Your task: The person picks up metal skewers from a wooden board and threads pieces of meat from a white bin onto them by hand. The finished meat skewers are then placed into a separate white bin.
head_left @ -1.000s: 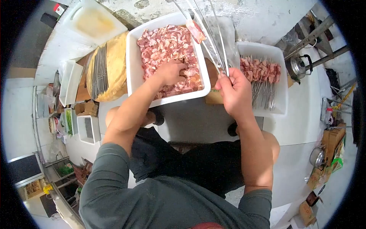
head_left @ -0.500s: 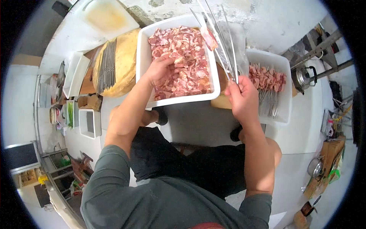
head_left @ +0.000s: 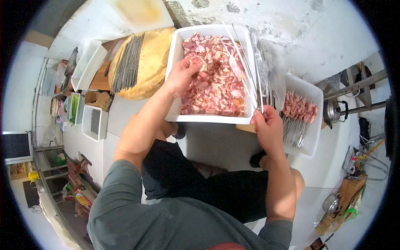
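A white plastic tub (head_left: 208, 118) full of cut raw meat (head_left: 218, 98) stands before me. Over its left part, my left hand (head_left: 180, 78) pinches a piece of meat (head_left: 198, 63) between thumb and fingers. Beside the tub's lower right corner, my right hand (head_left: 268, 127) grips several thin metal skewers (head_left: 251, 71) by their lower ends. They fan upward across the tub's right side. One carries a pale pink meat piece (head_left: 236, 67) partway along it. The left hand's piece is apart from the skewers.
A second white tub (head_left: 314, 139) at right holds loaded meat skewers (head_left: 300, 108). Left of the meat, a round board (head_left: 160, 58) bears a row of bare skewers (head_left: 128, 62). Clear plastic bags (head_left: 271, 62) hang between the tubs. A kettle (head_left: 333, 112) stands far right.
My left hand has lifted a meat piece from the pile. My right hand has lowered slightly, and its skewers now lean over the tub. The whole view has shifted.
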### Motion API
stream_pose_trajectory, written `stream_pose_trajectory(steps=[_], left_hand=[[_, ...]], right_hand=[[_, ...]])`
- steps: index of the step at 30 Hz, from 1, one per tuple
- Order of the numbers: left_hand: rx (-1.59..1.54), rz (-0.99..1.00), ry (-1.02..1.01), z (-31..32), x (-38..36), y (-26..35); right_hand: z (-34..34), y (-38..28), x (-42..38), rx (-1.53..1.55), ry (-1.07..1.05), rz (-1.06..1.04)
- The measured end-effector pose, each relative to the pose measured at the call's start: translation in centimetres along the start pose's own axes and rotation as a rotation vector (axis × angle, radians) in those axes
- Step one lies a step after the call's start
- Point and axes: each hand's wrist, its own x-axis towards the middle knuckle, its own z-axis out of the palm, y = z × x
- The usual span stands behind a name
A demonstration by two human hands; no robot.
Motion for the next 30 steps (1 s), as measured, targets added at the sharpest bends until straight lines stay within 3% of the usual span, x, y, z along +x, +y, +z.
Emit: stream_pose_trajectory(steps=[6,9,14,21,30], left_hand=[[-0.246,-0.061,-0.009,-0.9,1.4,-0.2],[-0.295,0.04,-0.023,-0.9,2.4,0.3],[-0.278,0.169,-0.112,-1.5,3.5,0.0],[-0.223,0.183,-0.073,-1.9,3.1,0.3],[-0.336,0.206,-0.198,-2.6,3.7,-0.1]], right_hand=[[0.9,1.0,0.6,-0.064,-0.047,-0.022],[1.4,0.9,0.7,-0.098,-0.067,0.014],[2.0,1.0,1.1,-0.075,-0.097,0.046],[2.2,0.7,1.5,-0.045,-0.106,0.06],[2.1,0.9,1.2,-0.012,-0.126,0.048]])
